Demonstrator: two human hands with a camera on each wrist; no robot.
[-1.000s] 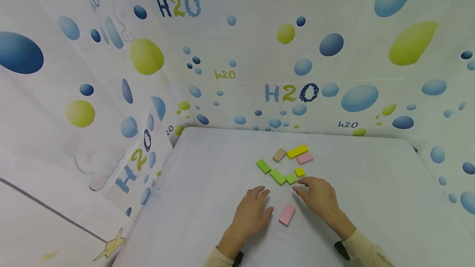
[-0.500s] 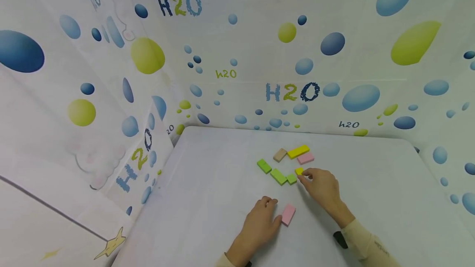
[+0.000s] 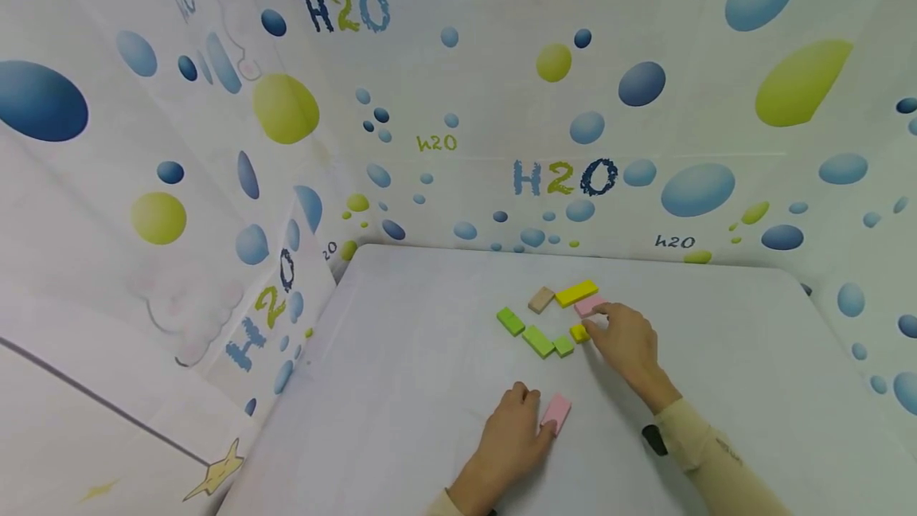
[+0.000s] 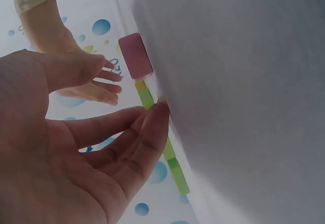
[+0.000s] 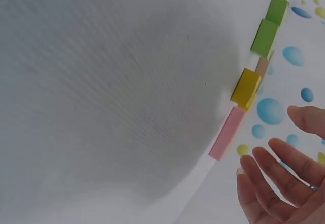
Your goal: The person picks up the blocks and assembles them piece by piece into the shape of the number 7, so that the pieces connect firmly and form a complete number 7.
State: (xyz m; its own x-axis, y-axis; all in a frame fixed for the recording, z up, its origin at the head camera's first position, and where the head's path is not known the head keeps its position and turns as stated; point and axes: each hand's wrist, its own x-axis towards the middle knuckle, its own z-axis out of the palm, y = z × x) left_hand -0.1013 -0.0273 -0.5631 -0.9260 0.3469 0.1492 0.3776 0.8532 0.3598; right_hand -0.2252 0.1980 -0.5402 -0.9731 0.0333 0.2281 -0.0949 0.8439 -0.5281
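Observation:
Near the table's front, my left hand (image 3: 510, 436) is beside a pink block (image 3: 557, 409), its thumb overlapping the block's edge in the head view. The left wrist view shows a gap between that thumb and the pink block (image 4: 135, 56); the fingers are loosely bent and hold nothing. My right hand (image 3: 630, 345) hovers by a small yellow block (image 3: 577, 333) and a second pink block (image 3: 587, 306), which it partly hides. In the right wrist view its fingers (image 5: 282, 183) are spread, apart from the yellow block (image 5: 245, 88) and pink block (image 5: 228, 133).
A long yellow block (image 3: 576, 293) and a tan block (image 3: 541, 299) lie farther back. Green blocks, one at the left (image 3: 511, 322), one in the middle (image 3: 537, 341) and a small one (image 3: 563, 346), form a slanting row. A patterned curtain (image 3: 487, 86) rises behind the white table (image 3: 401, 341).
My left hand has moved right and toward me, up to the near pink block. The right hand has shifted slightly forward and right, past the small yellow block. The blocks look unmoved.

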